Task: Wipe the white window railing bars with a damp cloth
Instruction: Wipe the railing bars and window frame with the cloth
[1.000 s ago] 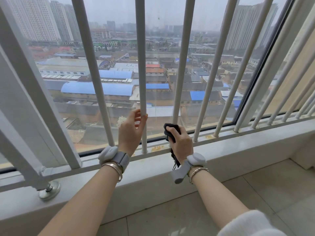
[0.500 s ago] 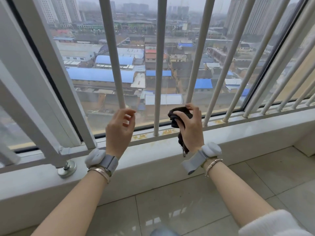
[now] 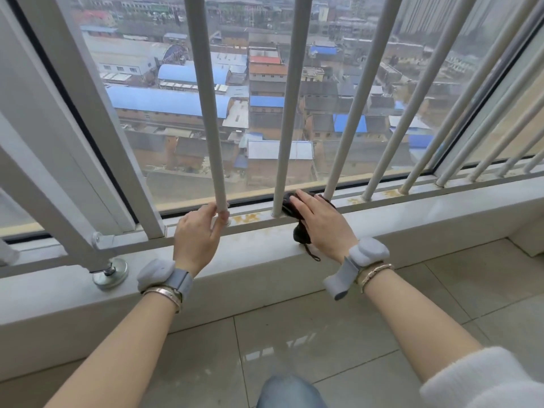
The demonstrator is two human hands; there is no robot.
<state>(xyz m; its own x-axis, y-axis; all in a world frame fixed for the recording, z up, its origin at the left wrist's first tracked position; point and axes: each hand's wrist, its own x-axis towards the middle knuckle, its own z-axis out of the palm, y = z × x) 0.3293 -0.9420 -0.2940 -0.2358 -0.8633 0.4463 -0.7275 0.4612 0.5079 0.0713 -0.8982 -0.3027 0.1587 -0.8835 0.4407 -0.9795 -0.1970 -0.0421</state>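
Note:
White vertical railing bars (image 3: 290, 107) stand in front of the window, fixed into a bottom rail (image 3: 259, 223) with rust stains. My left hand (image 3: 197, 234) grips the foot of the bar (image 3: 206, 98) to the left of centre. My right hand (image 3: 319, 223) holds a dark cloth (image 3: 294, 212) against the bottom rail, between the feet of two bars. A loose end of the cloth hangs down over the sill.
A pale stone sill (image 3: 235, 272) runs under the rail. A slanted white brace ends in a round metal foot (image 3: 110, 273) on the sill at left. Glossy floor tiles (image 3: 309, 348) lie below, and my knee (image 3: 290, 391) shows at the bottom edge.
Both hands have moved down the bars to the bottom rail. My left hand shifted one bar to the left and now grips its foot; the cloth went from mid-bar height to the rail.

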